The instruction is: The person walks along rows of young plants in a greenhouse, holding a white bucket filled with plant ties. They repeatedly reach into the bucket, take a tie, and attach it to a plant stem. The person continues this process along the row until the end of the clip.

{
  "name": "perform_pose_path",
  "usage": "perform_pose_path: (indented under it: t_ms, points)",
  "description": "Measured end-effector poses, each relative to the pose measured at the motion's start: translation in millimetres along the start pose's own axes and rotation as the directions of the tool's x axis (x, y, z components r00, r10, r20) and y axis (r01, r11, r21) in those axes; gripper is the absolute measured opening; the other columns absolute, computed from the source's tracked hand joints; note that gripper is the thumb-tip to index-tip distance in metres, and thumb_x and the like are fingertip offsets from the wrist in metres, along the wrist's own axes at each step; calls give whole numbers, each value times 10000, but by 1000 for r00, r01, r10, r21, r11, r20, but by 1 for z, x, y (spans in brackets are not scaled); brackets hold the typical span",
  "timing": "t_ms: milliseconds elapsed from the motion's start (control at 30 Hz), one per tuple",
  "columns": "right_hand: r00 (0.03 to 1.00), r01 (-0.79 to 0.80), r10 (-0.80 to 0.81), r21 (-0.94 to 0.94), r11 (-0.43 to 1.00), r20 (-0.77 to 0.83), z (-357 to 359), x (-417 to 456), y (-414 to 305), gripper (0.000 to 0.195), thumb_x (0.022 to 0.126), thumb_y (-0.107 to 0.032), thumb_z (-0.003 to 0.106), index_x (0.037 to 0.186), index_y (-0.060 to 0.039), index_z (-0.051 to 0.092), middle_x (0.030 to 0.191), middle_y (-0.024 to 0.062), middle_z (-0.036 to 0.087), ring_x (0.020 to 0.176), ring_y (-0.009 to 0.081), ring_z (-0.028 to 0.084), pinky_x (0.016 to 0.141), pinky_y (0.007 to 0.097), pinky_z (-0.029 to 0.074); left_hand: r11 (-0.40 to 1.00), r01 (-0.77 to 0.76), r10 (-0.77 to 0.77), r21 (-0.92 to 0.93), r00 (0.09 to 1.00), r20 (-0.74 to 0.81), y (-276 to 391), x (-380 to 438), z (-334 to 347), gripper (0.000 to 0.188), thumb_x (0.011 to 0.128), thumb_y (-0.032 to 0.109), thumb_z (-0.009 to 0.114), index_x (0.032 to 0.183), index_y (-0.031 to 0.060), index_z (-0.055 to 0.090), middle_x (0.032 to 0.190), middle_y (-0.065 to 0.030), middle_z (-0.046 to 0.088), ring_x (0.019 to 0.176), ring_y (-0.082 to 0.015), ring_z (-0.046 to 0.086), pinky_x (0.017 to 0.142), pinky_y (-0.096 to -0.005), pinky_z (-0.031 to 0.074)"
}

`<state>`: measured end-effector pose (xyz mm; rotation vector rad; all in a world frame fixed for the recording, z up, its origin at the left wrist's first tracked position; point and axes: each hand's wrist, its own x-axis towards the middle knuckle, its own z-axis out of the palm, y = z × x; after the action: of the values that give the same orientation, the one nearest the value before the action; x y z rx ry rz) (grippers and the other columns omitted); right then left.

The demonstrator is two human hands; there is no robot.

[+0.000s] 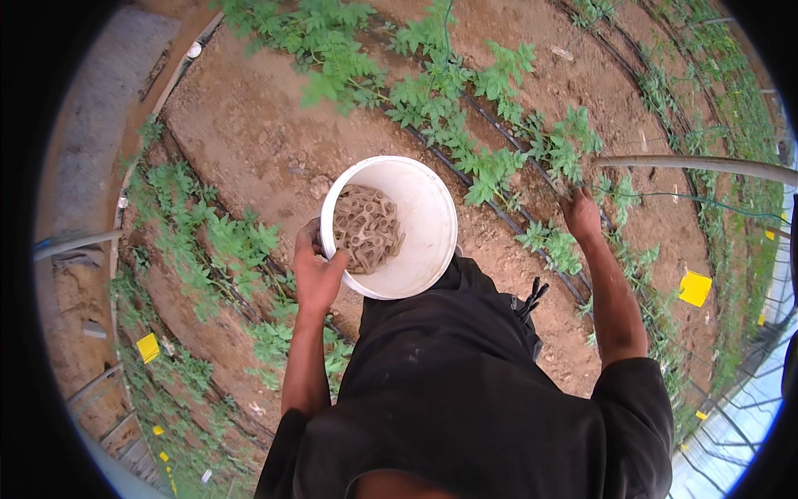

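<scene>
My left hand [319,265] grips the left rim of a white plastic bucket [427,227], thumb over the edge. Inside the bucket, towards its left side, lies a heap of small beige-brown plant clips [368,231] with ring-shaped parts. My right hand [580,212] reaches out to the right, among tomato plants [570,143] beside a black drip line. Its fingers are bent together by a stem and a thin green string [661,194]; whether they hold something between them is too small to tell.
Rows of tomato plants [243,240] with black drip pipes [436,150] run over brown soil on both sides. A pale pole [698,163] reaches in from the right. Yellow cards [695,288] hang among the rows. A concrete strip [112,81] lies at the far left.
</scene>
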<state>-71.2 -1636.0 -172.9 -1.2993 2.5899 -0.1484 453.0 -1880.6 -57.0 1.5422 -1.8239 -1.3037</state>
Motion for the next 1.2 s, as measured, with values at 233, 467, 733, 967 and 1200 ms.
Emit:
perform_pose_path:
  t_ms: [233, 467, 733, 967, 1200]
  points:
    - [1000, 0, -1, 34, 999, 21, 20, -24, 5, 410, 1051, -299, 690, 1305, 22, 666, 1219, 300, 696, 1063, 507, 700, 903, 574, 595, 999, -37, 37, -15, 999, 25, -3, 3, 10, 659, 791, 42, 736, 1416, -88, 571, 1248, -170, 661, 1022, -215, 649, 927, -372, 557]
    - [984, 92, -100, -65, 994, -146, 45, -29, 5, 274, 1077, -281, 658, 1096, -10, 620, 1088, 287, 702, 920, 494, 717, 772, 576, 608, 1000, 21, -20, -11, 998, 52, -5, 0, 6, 665, 787, 39, 736, 1421, -82, 574, 1255, -167, 661, 1009, -211, 643, 916, -367, 558]
    - [944, 122, -123, -21, 992, -305, 21, -16, -19, 237, 1065, -247, 688, 1102, -56, 552, 1088, 217, 660, 839, 481, 707, 656, 563, 597, 997, 69, -69, 21, 998, -3, 4, -14, 0, 640, 784, 22, 739, 1399, -72, 592, 1195, -143, 686, 968, -194, 647, 890, -351, 563]
    - [905, 227, -222, -29, 973, -363, 0, 13, -38, 224, 1038, -201, 715, 1119, -61, 560, 1082, 198, 656, 834, 472, 697, 652, 563, 592, 1000, 29, -29, 5, 998, -59, -2, -25, 3, 600, 794, 10, 744, 1372, -69, 600, 1169, -127, 717, 978, -182, 674, 900, -351, 575]
    - [895, 237, -247, -74, 969, -370, -4, 54, -43, 229, 1037, -210, 711, 1129, -56, 568, 1082, 218, 670, 847, 482, 713, 662, 570, 594, 999, 27, -25, 21, 996, -80, 0, -32, 5, 665, 771, 36, 753, 1404, -77, 584, 1224, -156, 669, 979, -209, 657, 893, -367, 569]
